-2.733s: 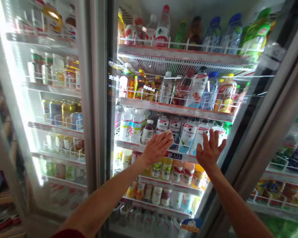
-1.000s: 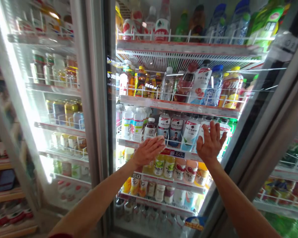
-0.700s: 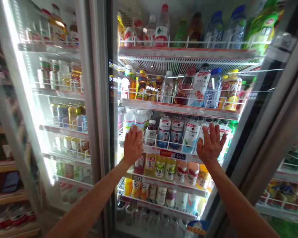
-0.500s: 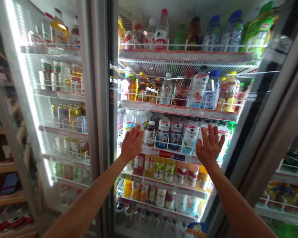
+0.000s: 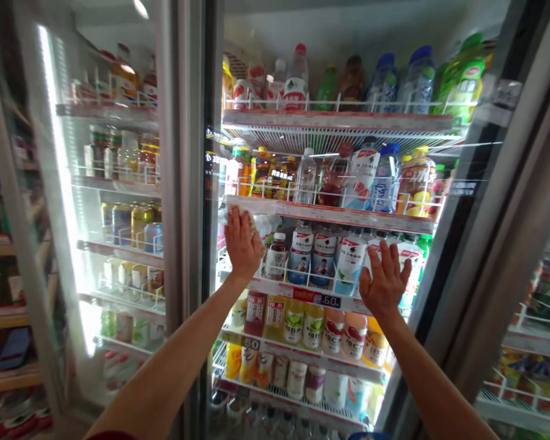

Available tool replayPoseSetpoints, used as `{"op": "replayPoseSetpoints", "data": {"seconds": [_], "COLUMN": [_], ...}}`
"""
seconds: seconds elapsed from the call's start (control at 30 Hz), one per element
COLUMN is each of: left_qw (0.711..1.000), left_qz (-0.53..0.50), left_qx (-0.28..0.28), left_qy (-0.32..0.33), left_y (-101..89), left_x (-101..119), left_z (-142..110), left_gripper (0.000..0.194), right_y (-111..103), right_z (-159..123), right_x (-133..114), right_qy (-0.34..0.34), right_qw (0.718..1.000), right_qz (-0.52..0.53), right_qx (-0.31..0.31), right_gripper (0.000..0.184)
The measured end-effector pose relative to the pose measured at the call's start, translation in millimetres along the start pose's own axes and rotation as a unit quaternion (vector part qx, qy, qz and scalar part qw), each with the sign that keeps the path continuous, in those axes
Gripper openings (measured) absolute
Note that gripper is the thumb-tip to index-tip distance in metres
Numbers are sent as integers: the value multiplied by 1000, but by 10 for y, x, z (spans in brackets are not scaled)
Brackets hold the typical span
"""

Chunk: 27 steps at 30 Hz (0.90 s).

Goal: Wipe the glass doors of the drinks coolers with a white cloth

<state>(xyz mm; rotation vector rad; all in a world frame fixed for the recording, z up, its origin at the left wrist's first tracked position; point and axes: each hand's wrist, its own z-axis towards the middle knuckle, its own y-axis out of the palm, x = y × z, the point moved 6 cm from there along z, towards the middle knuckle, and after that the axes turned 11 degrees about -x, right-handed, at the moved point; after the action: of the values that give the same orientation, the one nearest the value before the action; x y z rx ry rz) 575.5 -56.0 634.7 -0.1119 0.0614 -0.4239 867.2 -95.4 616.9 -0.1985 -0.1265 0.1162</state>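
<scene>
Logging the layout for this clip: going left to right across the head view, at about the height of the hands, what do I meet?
Light strip, gold can, grey metal door frame, left hand spread over a pale cloth, dark bottle with white cap, right hand.

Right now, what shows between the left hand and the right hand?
In the head view, between the left hand and right hand, a white-capped dark bottle and three larger bottles stand behind glass.

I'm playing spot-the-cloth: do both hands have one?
No, the left hand has a pale cloth under its fingers, but no cloth shows at the right hand.
</scene>
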Motion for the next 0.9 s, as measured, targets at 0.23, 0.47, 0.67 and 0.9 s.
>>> {"op": "replayPoseSetpoints", "data": {"seconds": [0.23, 0.47, 0.67, 0.9], "left_qw": [969, 984, 987, 957], "left_qz": [12, 6, 15, 27], "left_qx": [-104, -71, -61, -108], "left_qy": [222, 165, 149, 267], "left_y": [135, 108, 81, 176], "left_x": [383, 422, 345, 676], "left_z": [-78, 109, 185, 97], "left_gripper": [56, 58, 57, 58], "right_y": [2, -11, -29, 2], "right_z": [-16, -16, -9, -20], "right_x": [3, 0, -17, 0], "right_qy": [-14, -15, -9, -21], "right_qw": [1000, 1000, 1000, 1000], "right_qz": [6, 10, 10, 11], "right_qx": [4, 9, 11, 13], "right_gripper": [53, 53, 53, 56]}}
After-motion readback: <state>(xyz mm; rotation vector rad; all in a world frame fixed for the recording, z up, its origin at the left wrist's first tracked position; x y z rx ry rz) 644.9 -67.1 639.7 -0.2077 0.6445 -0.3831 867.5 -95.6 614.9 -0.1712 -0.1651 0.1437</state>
